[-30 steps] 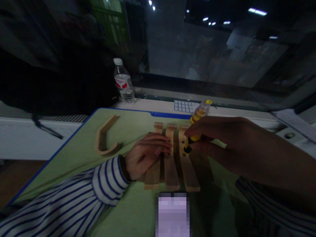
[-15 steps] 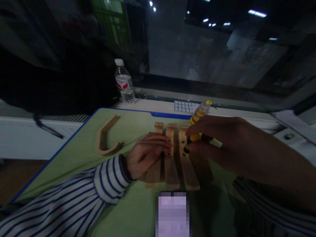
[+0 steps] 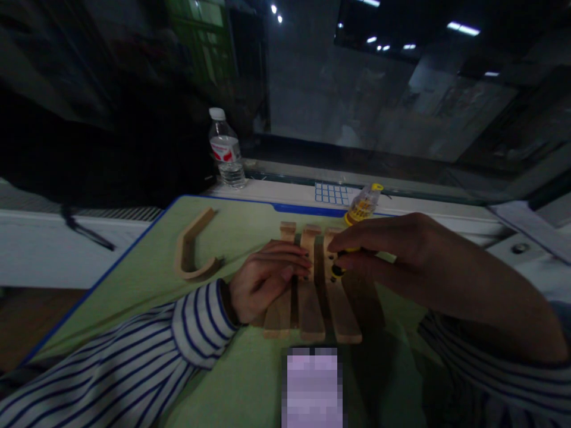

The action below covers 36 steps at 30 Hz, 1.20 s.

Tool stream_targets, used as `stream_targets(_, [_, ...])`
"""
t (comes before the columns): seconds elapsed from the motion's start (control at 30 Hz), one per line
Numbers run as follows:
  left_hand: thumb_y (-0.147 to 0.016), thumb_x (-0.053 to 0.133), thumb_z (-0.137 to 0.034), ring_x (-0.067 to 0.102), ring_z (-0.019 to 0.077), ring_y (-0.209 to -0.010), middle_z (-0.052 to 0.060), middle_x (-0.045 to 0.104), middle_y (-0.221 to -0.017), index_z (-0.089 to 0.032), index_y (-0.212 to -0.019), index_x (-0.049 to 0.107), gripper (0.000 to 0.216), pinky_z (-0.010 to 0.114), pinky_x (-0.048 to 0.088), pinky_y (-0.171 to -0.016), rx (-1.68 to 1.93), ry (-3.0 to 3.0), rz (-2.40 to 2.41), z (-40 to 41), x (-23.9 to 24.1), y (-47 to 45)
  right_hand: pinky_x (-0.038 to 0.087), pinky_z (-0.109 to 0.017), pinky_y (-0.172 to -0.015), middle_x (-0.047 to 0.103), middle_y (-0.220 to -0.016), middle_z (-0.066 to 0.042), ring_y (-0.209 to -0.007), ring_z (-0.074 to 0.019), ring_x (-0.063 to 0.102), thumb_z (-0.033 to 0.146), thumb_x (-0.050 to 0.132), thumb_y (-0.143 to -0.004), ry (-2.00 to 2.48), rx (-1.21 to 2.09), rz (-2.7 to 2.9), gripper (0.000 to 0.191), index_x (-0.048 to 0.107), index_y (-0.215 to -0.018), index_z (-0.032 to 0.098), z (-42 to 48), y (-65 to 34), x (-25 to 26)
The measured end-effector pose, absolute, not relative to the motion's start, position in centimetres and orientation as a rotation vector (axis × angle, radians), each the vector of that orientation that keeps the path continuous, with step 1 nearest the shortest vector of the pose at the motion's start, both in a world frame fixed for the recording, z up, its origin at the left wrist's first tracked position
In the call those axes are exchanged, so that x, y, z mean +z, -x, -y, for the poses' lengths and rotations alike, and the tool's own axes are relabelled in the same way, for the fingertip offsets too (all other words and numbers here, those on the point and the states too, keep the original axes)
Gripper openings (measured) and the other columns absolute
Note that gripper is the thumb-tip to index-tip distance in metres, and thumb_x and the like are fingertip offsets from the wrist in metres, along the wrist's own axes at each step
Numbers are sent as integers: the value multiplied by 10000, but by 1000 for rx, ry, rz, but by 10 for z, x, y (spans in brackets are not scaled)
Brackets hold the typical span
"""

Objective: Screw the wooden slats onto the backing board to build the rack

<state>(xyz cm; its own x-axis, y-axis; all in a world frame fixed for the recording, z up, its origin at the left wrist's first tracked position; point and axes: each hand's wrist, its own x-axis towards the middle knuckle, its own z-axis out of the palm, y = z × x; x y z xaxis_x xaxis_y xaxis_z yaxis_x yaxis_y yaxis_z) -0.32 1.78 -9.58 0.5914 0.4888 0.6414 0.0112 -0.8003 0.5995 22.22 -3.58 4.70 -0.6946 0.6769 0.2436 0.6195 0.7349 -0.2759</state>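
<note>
Three curved wooden pieces stand side by side on the table: the left piece (image 3: 277,321), the middle piece (image 3: 311,309) and the right piece (image 3: 343,315). Small dark holes or screw heads dot the right one. My left hand (image 3: 267,276) lies flat across the left and middle pieces, fingers stretched out and pressing on them. At the right piece, my right hand (image 3: 392,249) pinches a black-and-yellow screwdriver (image 3: 338,270) between thumb and fingers. Its tip is hidden, so contact with a screw cannot be made out.
A hook-shaped wooden piece (image 3: 182,255) lies at the left of the green table (image 3: 134,285). Behind my right hand is a clear container with yellow ends (image 3: 363,204). A water bottle (image 3: 226,154) stands on the sill. A blurred phone-like screen (image 3: 312,389) sits in front.
My right hand has turned slightly around the screwdriver, its fingers shifting a little to the left. My left hand and the wooden pieces keep their places.
</note>
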Motion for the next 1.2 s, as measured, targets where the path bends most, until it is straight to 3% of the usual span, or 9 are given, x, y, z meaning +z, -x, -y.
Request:
stream_targets(0.23, [-940, 374, -237, 603, 237, -1078, 104, 719, -988, -163, -963, 708, 342, 454, 467, -949, 1128, -2268, -381, -17, -92, 2, 494, -283, -862, 667, -1191, -28, -1014, -163, 645, 238, 482, -932, 1049, 230, 2622, 279, 609, -1180, 242, 38, -225, 47])
stream_targets(0.43, [-939, 386, -253, 608, 245, -1077, 113, 723, -985, -149, -943, 708, 338, 466, 450, -962, 1133, -2266, -372, -18, -91, 2, 467, -233, -906, 572, -1335, 11, -1121, -133, 589, 126, 502, -892, 1083, 201, 2676, 430, 511, -1300, 262, 42, -225, 50])
stream_targets(0.57, [-936, 401, -240, 613, 246, -1069, 123, 726, -966, -127, -926, 710, 330, 459, 458, -953, 1153, -2268, -366, -18, -90, 1, 474, -229, -872, 613, -1284, 13, -1069, -129, 619, 109, 482, -901, 1076, 173, 2674, 428, 518, -1297, 267, 40, -222, 51])
stream_targets(0.73, [-949, 386, -266, 619, 250, -1067, 116, 728, -961, -139, -920, 713, 353, 470, 452, -957, 1127, -2286, -385, -18, -89, 1, 492, -252, -749, 692, -1132, -14, -923, -155, 672, 196, 493, -919, 1116, 151, 2663, 259, 624, -1138, 246, 38, -223, 50])
stream_targets(1.0, [-949, 388, -267, 616, 250, -1072, 119, 726, -967, -137, -913, 710, 349, 468, 455, -953, 1139, -2266, -373, -18, -90, 1, 457, -288, -714, 712, -1028, -18, -851, -172, 673, 257, 517, -912, 1154, 53, 2678, 182, 643, -1042, 242, 39, -222, 50])
stream_targets(1.2, [-950, 390, -280, 614, 258, -1074, 125, 725, -971, -134, -910, 720, 364, 475, 449, -957, 1127, -2265, -393, -17, -90, 1, 465, -307, -777, 693, -1077, -6, -922, -181, 660, 229, 526, -903, 1129, 98, 2687, 251, 609, -1139, 256, 39, -222, 49])
